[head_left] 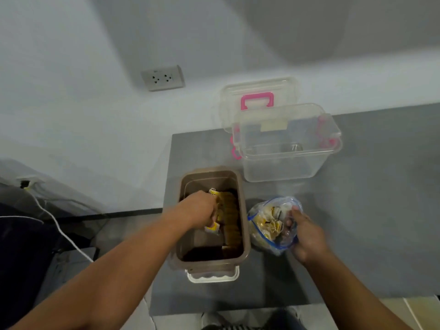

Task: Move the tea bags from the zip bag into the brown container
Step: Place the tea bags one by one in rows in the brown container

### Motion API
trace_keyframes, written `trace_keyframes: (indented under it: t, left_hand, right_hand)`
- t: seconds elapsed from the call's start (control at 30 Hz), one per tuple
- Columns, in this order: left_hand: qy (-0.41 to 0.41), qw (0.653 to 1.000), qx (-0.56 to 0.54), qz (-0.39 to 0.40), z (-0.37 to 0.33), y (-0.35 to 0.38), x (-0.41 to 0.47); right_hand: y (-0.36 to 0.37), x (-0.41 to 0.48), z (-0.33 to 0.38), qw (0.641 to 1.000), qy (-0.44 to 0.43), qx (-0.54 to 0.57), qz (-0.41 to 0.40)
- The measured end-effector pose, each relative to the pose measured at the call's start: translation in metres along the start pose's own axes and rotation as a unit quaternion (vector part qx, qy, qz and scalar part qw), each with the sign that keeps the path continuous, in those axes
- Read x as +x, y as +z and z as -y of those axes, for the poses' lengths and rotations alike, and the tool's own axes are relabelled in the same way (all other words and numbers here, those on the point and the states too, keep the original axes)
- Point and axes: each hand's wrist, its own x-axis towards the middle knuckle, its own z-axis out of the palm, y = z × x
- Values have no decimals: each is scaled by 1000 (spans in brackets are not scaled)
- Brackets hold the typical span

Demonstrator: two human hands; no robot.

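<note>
Fingers (210,206) of left hand (197,208) curled round yellow-tagged tea bags (213,226) inside brown rectangular plastic container (209,171); right hand (307,236) pinches clear zip bag (264,234) just right of it, remaining bags nearer right hand.

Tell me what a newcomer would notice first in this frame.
The left hand reaches into the brown container at centre, gripping yellow-tagged tea bags. Just right of it, the right hand grips the zip bag with more inside. Behind them stands a clear box with pink handles.
</note>
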Motion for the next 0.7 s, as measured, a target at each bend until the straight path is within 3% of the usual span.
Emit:
trace_keyframes:
  t: [0.1, 0.3, 0.47, 0.7]
  left_hand:
    - [11, 999, 44, -3, -3, 0, 9]
    - [-42, 999, 10, -4, 2, 5, 25]
    - [-84, 996, -27, -34, 3, 14, 28]
    - [-134, 990, 22, -26, -10, 19, 31]
  right_hand:
    - [4, -4, -4, 1000, -12, -2, -23]
    - [1, -3, -2, 999, 0, -21, -25]
    - [-2, 5, 2, 999, 15, -34, 2]
    - [-10, 13, 10, 996, 20, -63, 54]
